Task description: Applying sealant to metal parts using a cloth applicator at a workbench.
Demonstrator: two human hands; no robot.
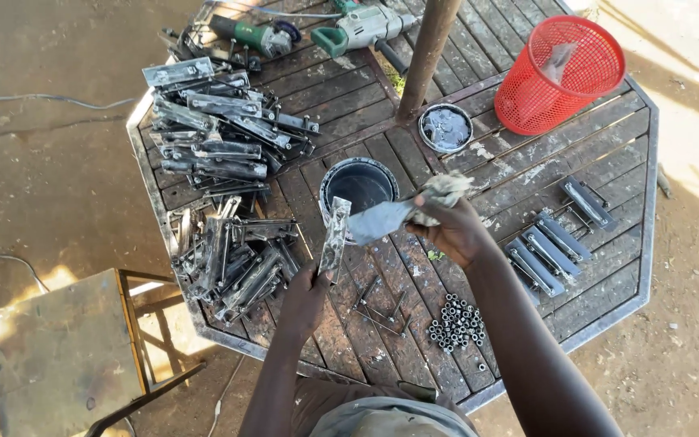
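Centre of frame: left hand (307, 293) grips a narrow metal bracket (334, 239) upright; right hand (451, 229) clasps a grey rag (402, 210) against it, above a dark paint tin (358, 185) on the slatted worktop (600, 154).

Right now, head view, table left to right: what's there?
Stool → metal bracket pile → left hand holding a metal strip → right hand with rag → red basket → grey painted brackets.
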